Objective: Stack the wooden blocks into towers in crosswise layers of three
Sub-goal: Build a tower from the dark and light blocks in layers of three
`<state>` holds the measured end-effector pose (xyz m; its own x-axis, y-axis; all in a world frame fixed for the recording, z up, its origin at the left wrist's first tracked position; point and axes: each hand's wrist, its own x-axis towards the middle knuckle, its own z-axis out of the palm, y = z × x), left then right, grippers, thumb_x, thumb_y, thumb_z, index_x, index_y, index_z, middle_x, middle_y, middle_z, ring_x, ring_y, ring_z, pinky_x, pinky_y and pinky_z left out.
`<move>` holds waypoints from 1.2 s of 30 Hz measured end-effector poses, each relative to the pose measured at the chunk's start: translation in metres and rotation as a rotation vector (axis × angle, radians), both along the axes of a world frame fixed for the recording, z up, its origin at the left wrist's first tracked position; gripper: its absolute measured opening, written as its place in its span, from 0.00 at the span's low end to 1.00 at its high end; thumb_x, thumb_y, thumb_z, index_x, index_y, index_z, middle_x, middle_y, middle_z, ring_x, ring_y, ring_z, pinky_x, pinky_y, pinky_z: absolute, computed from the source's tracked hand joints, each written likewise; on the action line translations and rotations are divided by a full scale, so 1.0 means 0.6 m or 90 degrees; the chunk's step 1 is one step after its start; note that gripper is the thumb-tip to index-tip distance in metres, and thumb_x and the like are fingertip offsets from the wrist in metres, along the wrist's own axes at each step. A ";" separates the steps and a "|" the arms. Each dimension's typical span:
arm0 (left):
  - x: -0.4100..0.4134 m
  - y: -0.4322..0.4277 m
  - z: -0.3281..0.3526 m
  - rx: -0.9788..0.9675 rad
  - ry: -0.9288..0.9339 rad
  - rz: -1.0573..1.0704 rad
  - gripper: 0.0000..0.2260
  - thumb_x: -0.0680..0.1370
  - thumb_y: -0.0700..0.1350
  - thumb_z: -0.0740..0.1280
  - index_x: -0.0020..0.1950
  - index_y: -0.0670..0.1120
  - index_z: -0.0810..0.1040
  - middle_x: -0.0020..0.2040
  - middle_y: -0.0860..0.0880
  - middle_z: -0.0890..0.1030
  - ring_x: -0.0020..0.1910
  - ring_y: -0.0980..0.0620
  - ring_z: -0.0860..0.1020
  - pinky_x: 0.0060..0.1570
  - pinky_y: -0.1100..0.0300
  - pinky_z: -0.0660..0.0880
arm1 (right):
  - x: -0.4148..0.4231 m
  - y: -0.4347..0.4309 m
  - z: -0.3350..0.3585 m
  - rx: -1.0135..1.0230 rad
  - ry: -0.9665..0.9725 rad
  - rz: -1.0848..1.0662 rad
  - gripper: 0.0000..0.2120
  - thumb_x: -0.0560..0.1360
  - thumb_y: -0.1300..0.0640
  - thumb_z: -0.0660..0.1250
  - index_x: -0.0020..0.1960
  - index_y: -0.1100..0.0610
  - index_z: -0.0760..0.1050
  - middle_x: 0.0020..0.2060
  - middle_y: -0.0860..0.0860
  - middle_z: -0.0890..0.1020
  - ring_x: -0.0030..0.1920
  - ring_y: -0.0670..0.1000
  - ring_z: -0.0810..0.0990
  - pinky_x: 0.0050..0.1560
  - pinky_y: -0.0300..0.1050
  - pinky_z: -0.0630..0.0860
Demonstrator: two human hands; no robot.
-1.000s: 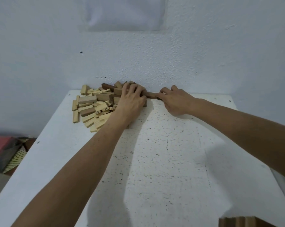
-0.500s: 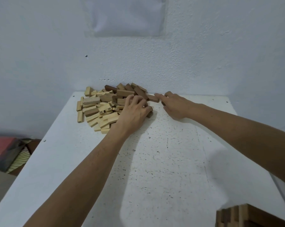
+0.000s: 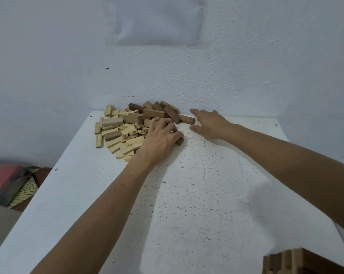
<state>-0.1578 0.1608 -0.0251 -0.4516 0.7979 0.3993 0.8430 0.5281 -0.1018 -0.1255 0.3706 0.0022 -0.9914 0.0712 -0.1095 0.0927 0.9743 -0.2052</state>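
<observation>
Gripping brown block [image 3: 179,141], left hand [image 3: 159,139], right hand [image 3: 208,123] splayed beside pile [image 3: 125,135]

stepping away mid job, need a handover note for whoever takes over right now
Left hand: fingers curled round dark blocks at the pile's right edge; how many is hidden.
Right hand: open, fingers spread, thumb and forefinger either side of the end of a brown block; contact unclear.
Loose pile: far left of the table, against the wall.
Done: one stacked tower at the near right corner, partly in view.
Left: stack the pile in crosswise threes.
</observation>
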 end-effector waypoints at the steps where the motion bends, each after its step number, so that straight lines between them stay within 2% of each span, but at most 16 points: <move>1: 0.001 -0.001 0.001 0.000 -0.001 0.002 0.13 0.72 0.37 0.73 0.55 0.47 0.83 0.50 0.45 0.81 0.61 0.38 0.75 0.62 0.37 0.65 | -0.002 -0.004 0.000 0.011 -0.014 -0.001 0.24 0.82 0.44 0.59 0.74 0.52 0.62 0.65 0.57 0.72 0.64 0.65 0.69 0.63 0.57 0.68; 4: 0.001 -0.004 0.003 0.002 -0.001 0.001 0.13 0.72 0.37 0.73 0.55 0.48 0.83 0.50 0.46 0.81 0.61 0.39 0.75 0.62 0.37 0.65 | -0.005 -0.012 0.000 0.000 -0.012 -0.036 0.18 0.81 0.44 0.60 0.66 0.53 0.70 0.62 0.56 0.71 0.63 0.63 0.67 0.56 0.54 0.69; 6: 0.001 -0.006 0.004 0.006 -0.002 0.004 0.13 0.72 0.37 0.73 0.55 0.48 0.83 0.50 0.46 0.81 0.61 0.39 0.75 0.62 0.38 0.65 | -0.001 -0.017 0.002 0.012 0.001 -0.043 0.16 0.81 0.45 0.61 0.62 0.55 0.71 0.61 0.56 0.71 0.62 0.63 0.67 0.51 0.51 0.67; 9: 0.002 -0.008 0.001 0.009 -0.001 -0.005 0.13 0.72 0.37 0.73 0.54 0.48 0.83 0.49 0.47 0.81 0.61 0.40 0.75 0.61 0.40 0.64 | 0.012 -0.023 0.006 0.057 0.000 -0.023 0.15 0.82 0.48 0.59 0.60 0.58 0.70 0.59 0.56 0.71 0.61 0.62 0.68 0.50 0.51 0.68; 12: 0.005 -0.013 0.000 0.019 0.004 -0.026 0.12 0.72 0.38 0.74 0.55 0.49 0.84 0.50 0.48 0.82 0.60 0.41 0.76 0.61 0.44 0.61 | 0.033 -0.022 0.014 0.048 -0.006 -0.043 0.11 0.79 0.50 0.61 0.49 0.59 0.69 0.51 0.55 0.69 0.56 0.60 0.69 0.50 0.51 0.70; 15: 0.018 -0.019 0.000 0.028 0.013 -0.055 0.12 0.74 0.40 0.73 0.56 0.49 0.83 0.50 0.47 0.81 0.58 0.41 0.76 0.59 0.45 0.62 | 0.061 -0.016 0.018 0.025 -0.012 -0.055 0.13 0.76 0.51 0.63 0.44 0.61 0.72 0.49 0.54 0.71 0.48 0.58 0.69 0.46 0.49 0.70; 19: 0.049 -0.035 0.009 0.059 -0.004 -0.092 0.12 0.76 0.40 0.70 0.59 0.46 0.80 0.50 0.46 0.79 0.52 0.43 0.77 0.52 0.49 0.65 | 0.103 -0.015 0.030 -0.025 -0.022 -0.002 0.14 0.71 0.53 0.67 0.42 0.65 0.75 0.47 0.61 0.79 0.39 0.55 0.74 0.39 0.49 0.70; 22: 0.081 -0.060 0.017 0.065 -0.061 -0.109 0.12 0.80 0.44 0.64 0.63 0.47 0.78 0.53 0.47 0.77 0.46 0.47 0.79 0.51 0.49 0.67 | 0.143 -0.034 0.052 -0.038 -0.025 0.078 0.12 0.73 0.53 0.68 0.42 0.63 0.75 0.44 0.56 0.78 0.40 0.56 0.76 0.42 0.53 0.74; 25: 0.119 -0.094 0.030 0.070 -0.128 -0.107 0.15 0.82 0.48 0.60 0.65 0.48 0.78 0.53 0.48 0.78 0.45 0.49 0.78 0.48 0.48 0.74 | 0.180 -0.067 0.075 -0.021 -0.024 0.136 0.11 0.75 0.52 0.67 0.43 0.60 0.74 0.42 0.48 0.73 0.40 0.52 0.74 0.42 0.48 0.72; 27: 0.144 -0.120 0.038 0.090 -0.165 -0.109 0.14 0.82 0.47 0.62 0.65 0.46 0.79 0.52 0.48 0.78 0.44 0.50 0.79 0.43 0.51 0.77 | 0.199 -0.092 0.088 0.009 -0.047 0.169 0.10 0.76 0.51 0.67 0.44 0.59 0.74 0.42 0.46 0.71 0.40 0.50 0.72 0.40 0.44 0.70; 29: 0.169 -0.148 0.045 0.114 -0.204 -0.113 0.12 0.80 0.44 0.67 0.63 0.45 0.80 0.51 0.49 0.79 0.42 0.52 0.79 0.40 0.57 0.79 | 0.217 -0.120 0.101 0.036 -0.079 0.193 0.10 0.76 0.51 0.67 0.45 0.59 0.74 0.44 0.49 0.74 0.41 0.51 0.73 0.41 0.45 0.71; 32: 0.204 -0.187 0.052 0.139 -0.259 -0.098 0.12 0.79 0.42 0.69 0.62 0.45 0.81 0.51 0.50 0.79 0.41 0.54 0.78 0.43 0.67 0.75 | 0.242 -0.164 0.119 0.069 -0.130 0.213 0.10 0.77 0.50 0.66 0.46 0.58 0.75 0.47 0.52 0.77 0.45 0.54 0.76 0.46 0.50 0.75; 36: 0.243 -0.232 0.054 0.140 -0.327 -0.068 0.14 0.78 0.42 0.71 0.63 0.47 0.81 0.51 0.53 0.79 0.43 0.59 0.74 0.46 0.77 0.69 | 0.275 -0.221 0.127 0.121 -0.177 0.239 0.10 0.77 0.50 0.65 0.48 0.57 0.74 0.50 0.52 0.77 0.48 0.54 0.77 0.49 0.50 0.77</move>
